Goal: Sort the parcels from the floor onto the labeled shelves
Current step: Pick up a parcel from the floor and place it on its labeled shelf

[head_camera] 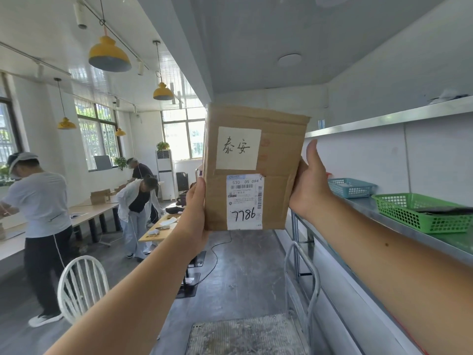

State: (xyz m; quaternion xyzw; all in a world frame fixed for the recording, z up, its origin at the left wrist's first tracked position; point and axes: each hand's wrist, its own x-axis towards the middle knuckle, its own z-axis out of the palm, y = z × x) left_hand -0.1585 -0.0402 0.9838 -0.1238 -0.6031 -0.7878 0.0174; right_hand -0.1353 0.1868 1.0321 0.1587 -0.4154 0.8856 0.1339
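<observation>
overhead, left hand (195,201), right hand (308,185) clamp cardboard parcel (279,155) edges.

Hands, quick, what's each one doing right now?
Left hand: closed on the cardboard parcel's left edge.
Right hand: closed on the same parcel's right edge.

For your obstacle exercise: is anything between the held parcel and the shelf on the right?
Nothing visible blocks it. The parcel is held up by the left hand and right hand; the shelf beside it has bare surface before the blue basket and green basket.
</observation>
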